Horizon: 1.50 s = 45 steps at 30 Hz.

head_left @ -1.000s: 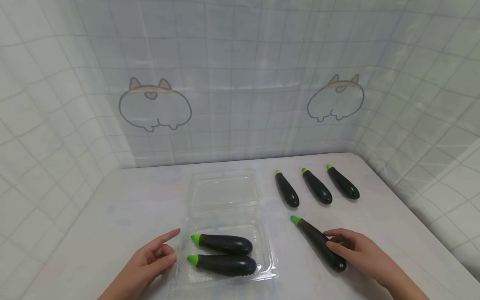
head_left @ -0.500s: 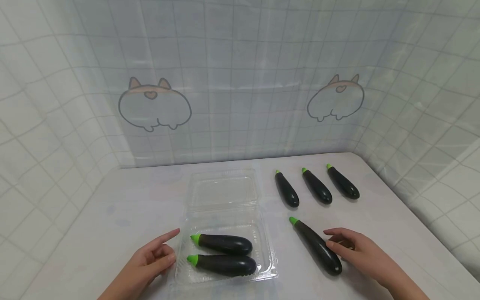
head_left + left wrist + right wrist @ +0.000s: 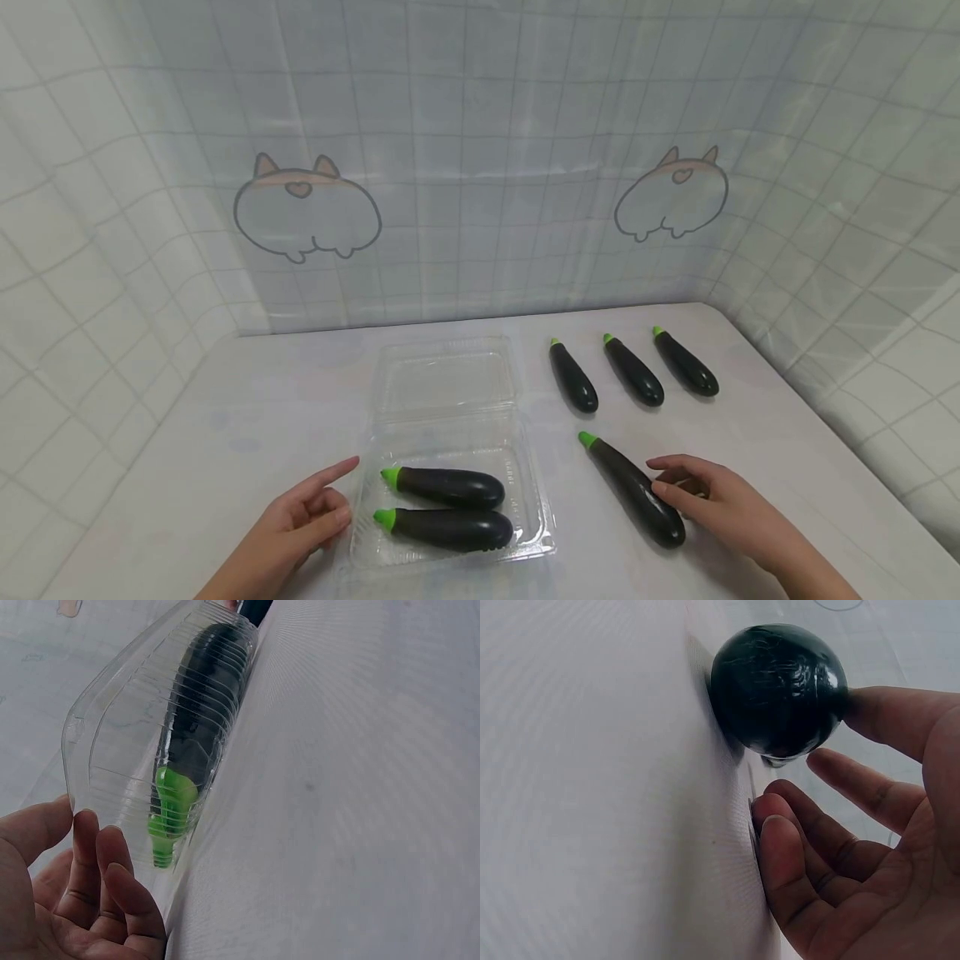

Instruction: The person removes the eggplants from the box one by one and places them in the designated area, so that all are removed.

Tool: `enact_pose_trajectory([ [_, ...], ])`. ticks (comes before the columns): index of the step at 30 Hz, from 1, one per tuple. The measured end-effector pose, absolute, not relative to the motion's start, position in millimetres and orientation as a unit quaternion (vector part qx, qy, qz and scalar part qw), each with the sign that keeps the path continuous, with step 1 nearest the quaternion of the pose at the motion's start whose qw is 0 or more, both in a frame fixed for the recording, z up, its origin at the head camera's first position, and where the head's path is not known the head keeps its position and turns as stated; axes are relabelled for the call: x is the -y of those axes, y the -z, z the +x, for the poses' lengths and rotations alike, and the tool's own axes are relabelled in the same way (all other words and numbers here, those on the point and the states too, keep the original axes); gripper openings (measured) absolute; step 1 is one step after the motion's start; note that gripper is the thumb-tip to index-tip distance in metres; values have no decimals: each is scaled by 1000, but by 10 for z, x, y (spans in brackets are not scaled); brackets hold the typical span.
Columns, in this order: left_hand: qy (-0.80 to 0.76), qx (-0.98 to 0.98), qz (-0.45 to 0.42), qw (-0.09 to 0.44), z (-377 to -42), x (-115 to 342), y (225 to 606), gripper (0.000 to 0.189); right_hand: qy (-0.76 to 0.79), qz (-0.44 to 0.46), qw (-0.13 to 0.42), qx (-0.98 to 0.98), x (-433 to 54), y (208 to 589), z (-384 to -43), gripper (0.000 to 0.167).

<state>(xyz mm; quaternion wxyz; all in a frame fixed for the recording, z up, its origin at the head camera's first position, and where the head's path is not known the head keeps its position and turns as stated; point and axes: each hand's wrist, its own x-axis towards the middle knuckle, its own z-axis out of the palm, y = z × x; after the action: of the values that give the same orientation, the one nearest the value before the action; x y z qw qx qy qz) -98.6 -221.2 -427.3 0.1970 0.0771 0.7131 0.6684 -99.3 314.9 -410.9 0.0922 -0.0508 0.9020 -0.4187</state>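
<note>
My left hand (image 3: 303,521) rests at the left side of a clear plastic clamshell box (image 3: 528,533), index finger stretched out. In the left wrist view its thumb (image 3: 45,825) meets the box's rim. Two dark eggplants with green stems lie side by side in the box's near half: a rear eggplant (image 3: 453,489) and a front eggplant (image 3: 450,530). Another eggplant (image 3: 633,492) lies on the table to the right. Beside it is my right hand (image 3: 712,500), fingers loosely bent. The right wrist view has the thumb (image 3: 885,720) against that eggplant's round end.
Three more eggplants lie at the table's back right: a left one (image 3: 573,379), a middle one (image 3: 633,372) and a right one (image 3: 685,363). The box's lid (image 3: 446,383) lies folded back. Checked cloth walls (image 3: 480,208) surround the table (image 3: 255,400).
The eggplant by my right hand has shifted slightly left, away from the palm and fingers. Both hands have stayed where they were, and the box and other eggplants have not moved.
</note>
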Motion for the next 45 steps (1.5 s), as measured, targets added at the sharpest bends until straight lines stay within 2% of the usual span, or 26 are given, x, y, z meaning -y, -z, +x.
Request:
enact_pose_trajectory([
  [11,-654,-733,77,173,-946,2197,4315,60,406,-37,94,-908,-3142,4078,-1008,51],
  [19,-641,-744,87,165,-988,2187,4279,61,400,-37,53,-914,-3182,4044,-968,46],
  [25,-646,-738,84,176,-994,2187,4280,63,368,-94,-4,-925,-3159,3837,-1017,39],
  [30,-644,-740,75,178,-975,2183,4288,65,357,-151,-22,-922,-3052,3662,-1116,36],
  [38,-645,-741,88,166,-951,2168,4305,64,336,-237,-20,-911,-2718,3420,-1339,38],
  [45,-651,-736,92,162,-949,2165,4304,63,318,-283,7,-905,-2362,3365,-1493,41],
])
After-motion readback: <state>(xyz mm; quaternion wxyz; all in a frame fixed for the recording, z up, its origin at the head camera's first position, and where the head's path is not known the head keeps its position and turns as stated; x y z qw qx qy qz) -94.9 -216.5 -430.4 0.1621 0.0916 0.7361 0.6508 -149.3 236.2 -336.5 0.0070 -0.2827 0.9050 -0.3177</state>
